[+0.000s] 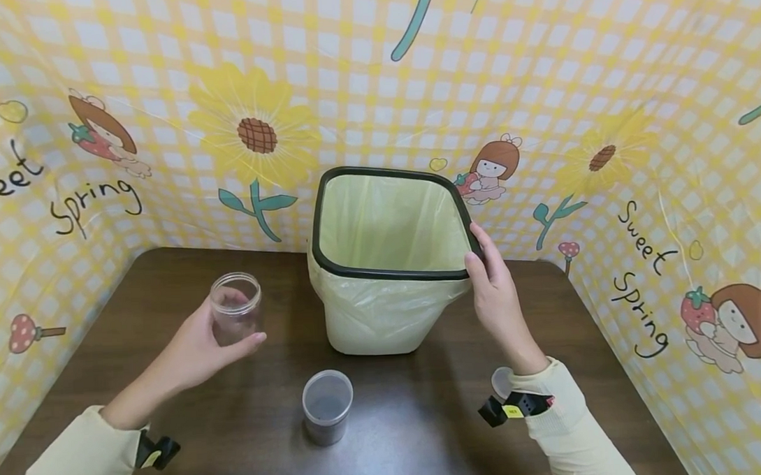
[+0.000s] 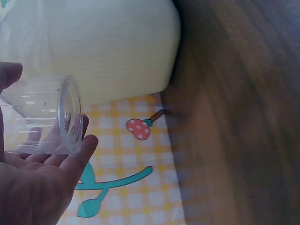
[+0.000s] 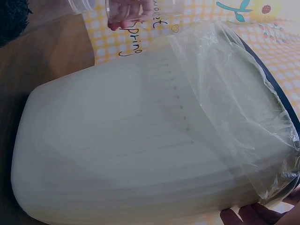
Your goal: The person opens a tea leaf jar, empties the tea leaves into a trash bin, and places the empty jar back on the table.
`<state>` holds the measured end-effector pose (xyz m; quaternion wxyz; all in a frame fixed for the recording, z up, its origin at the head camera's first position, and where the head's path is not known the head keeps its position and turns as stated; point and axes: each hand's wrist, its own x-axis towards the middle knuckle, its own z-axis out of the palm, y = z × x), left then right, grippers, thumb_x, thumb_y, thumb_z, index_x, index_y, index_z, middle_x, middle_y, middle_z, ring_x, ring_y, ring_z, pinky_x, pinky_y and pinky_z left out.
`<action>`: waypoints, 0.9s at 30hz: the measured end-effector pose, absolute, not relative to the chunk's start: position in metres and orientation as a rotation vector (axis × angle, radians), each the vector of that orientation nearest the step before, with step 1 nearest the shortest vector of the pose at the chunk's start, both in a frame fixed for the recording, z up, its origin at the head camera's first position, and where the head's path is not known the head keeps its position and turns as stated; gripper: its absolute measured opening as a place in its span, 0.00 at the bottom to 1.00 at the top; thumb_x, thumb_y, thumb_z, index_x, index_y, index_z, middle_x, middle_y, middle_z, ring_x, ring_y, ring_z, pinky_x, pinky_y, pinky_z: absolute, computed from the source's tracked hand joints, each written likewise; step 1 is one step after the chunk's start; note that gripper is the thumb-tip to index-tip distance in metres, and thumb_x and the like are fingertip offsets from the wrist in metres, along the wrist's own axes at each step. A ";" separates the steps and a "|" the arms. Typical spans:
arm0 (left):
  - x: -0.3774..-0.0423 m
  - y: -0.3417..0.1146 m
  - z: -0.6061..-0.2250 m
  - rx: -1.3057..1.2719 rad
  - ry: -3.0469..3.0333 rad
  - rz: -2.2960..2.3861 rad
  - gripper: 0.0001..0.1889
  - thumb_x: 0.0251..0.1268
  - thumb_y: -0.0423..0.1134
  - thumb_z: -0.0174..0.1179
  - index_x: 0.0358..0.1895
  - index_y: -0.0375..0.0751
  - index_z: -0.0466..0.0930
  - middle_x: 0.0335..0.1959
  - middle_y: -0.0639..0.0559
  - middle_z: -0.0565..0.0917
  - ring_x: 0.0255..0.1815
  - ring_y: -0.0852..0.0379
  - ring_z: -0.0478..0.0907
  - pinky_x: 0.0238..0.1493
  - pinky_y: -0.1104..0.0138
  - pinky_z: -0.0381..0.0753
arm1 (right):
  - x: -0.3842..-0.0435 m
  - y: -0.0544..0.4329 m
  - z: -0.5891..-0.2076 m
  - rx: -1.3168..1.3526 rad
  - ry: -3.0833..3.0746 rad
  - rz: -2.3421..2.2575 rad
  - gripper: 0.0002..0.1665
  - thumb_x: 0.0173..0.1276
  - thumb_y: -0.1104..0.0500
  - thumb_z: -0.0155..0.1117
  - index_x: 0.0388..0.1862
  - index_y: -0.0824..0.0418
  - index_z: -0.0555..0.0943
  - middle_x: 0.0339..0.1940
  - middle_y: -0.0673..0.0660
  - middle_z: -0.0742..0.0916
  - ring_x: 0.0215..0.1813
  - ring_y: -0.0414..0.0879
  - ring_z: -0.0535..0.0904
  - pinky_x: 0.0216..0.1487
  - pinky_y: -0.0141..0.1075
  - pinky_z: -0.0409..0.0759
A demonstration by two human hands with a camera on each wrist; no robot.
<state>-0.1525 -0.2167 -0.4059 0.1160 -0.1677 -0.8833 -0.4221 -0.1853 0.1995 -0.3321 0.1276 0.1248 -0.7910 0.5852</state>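
Note:
My left hand [image 1: 198,345] holds a clear, open-topped jar [image 1: 237,323] upright, thumb on its near side and fingers behind it. In the left wrist view the jar [image 2: 44,115] shows see-through walls. A white trash bin [image 1: 384,328] stands at the middle of the table, with a pale yellow bag lining it and a black rim [image 1: 394,273]. My right hand [image 1: 499,300] grips the right side of that rim, thumb on the near side. In the right wrist view, fingertips [image 3: 262,213] press against the bin's side below the bag's edge.
A second see-through jar [image 1: 326,410] stands on the dark wooden table [image 1: 249,438] in front of the bin. One small round lid [image 1: 501,381] lies beside my right wrist, partly covered by it. A yellow checked cloth [image 1: 363,91] encloses the back and sides.

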 end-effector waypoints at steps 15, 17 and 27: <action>-0.137 -0.221 -0.455 -0.599 -2.550 -1.306 0.29 0.51 0.35 0.79 0.55 0.44 0.73 0.48 0.55 0.80 0.48 0.68 0.75 0.51 0.79 0.69 | -0.186 0.200 -0.333 0.380 -2.287 1.687 0.31 0.84 0.58 0.44 0.81 0.63 0.57 0.80 0.62 0.63 0.77 0.53 0.60 0.76 0.48 0.57; -0.134 -0.221 -0.460 -0.636 -2.529 -1.344 0.31 0.51 0.33 0.79 0.57 0.43 0.73 0.50 0.53 0.81 0.48 0.68 0.76 0.52 0.81 0.68 | -0.186 0.200 -0.333 0.380 -2.289 1.689 0.31 0.84 0.57 0.44 0.82 0.63 0.57 0.80 0.62 0.63 0.77 0.53 0.60 0.76 0.48 0.57; -0.122 -0.223 -0.479 -0.667 -2.500 -1.451 0.31 0.51 0.29 0.77 0.58 0.42 0.73 0.50 0.48 0.82 0.42 0.66 0.80 0.52 0.81 0.70 | -0.186 0.200 -0.334 0.374 -2.286 1.704 0.31 0.85 0.57 0.44 0.82 0.62 0.56 0.81 0.61 0.62 0.78 0.52 0.59 0.77 0.47 0.56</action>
